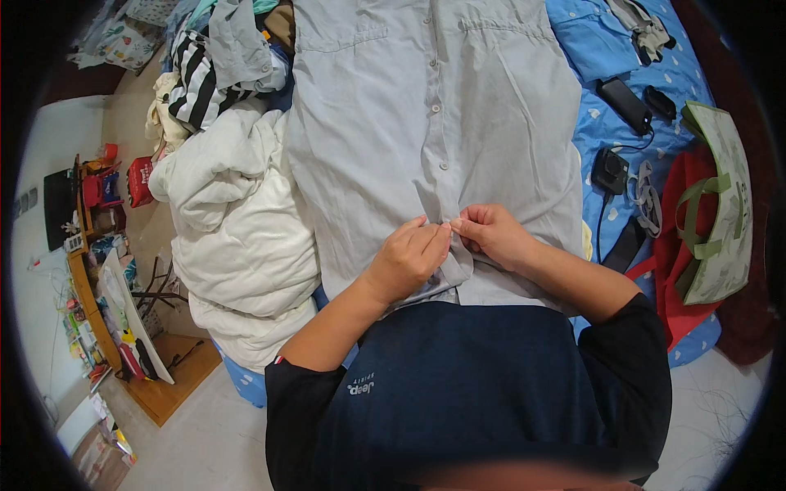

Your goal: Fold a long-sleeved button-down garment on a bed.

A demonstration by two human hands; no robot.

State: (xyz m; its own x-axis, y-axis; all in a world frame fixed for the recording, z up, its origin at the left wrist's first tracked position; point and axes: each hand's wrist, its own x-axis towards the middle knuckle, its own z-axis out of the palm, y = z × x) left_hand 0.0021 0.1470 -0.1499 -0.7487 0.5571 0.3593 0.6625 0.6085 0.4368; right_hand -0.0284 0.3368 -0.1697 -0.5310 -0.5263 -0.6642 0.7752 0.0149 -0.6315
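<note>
A light grey button-up shirt (368, 141) lies spread on the bed in front of me, its button placket (436, 132) running up the middle with several pale buttons done up. Low on the placket, near the hem, my left hand (410, 255) pinches the fabric between thumb and fingers. My right hand (494, 233) meets it from the other side, its thumb and forefinger closed on the placket edge. The fingertips nearly touch, and they hide whatever button or hole is between them. The hem is bunched beneath my hands, against my dark T-shirt.
A white quilt (245, 245) and piled clothes (227, 61) lie left of the shirt. On the blue bedsheet (592, 138) at right are a black power bank (624, 105), a small camera (610, 170) with cables, folded blue clothing (592, 43) and a green-handled bag (718, 215).
</note>
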